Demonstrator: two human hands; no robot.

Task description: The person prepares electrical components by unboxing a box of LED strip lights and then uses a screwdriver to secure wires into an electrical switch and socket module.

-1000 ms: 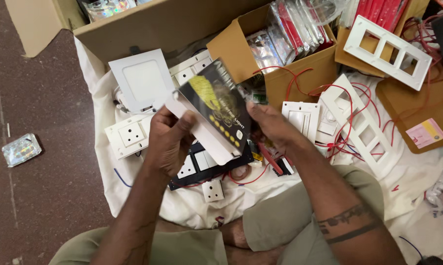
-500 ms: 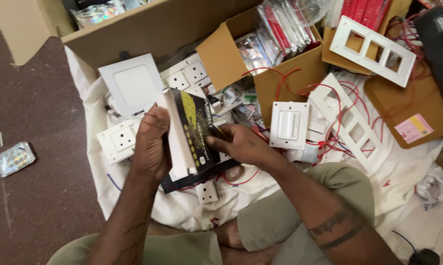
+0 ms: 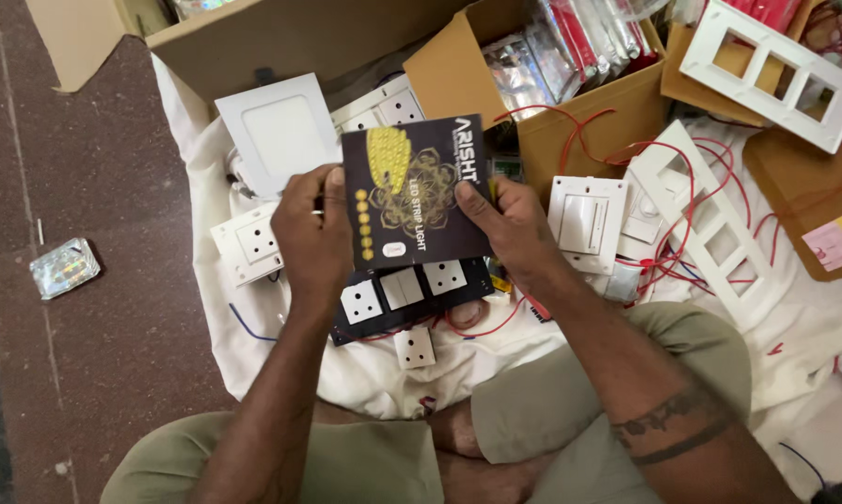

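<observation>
A dark flat box (image 3: 411, 191) is pinched upright at its side edges by the left hand (image 3: 311, 238) and right hand (image 3: 507, 224), printed face toward the camera for viewing, above a black switch panel (image 3: 407, 294) on the white cloth (image 3: 253, 327).

hands (image 3: 313, 233): 2 | dark printed box (image 3: 411, 191): 1 | cardboard boxes (image 3: 570, 93): 2 | white square panel light (image 3: 279, 131): 1 | foil packet (image 3: 63, 268): 1

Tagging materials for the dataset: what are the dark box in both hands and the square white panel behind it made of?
Dark box: likely printed cardboard, slight sheen, crisp flat edges; left hand and right hand grip its sides. Square white panel: probably plastic, smooth matte face with raised rim.
</observation>
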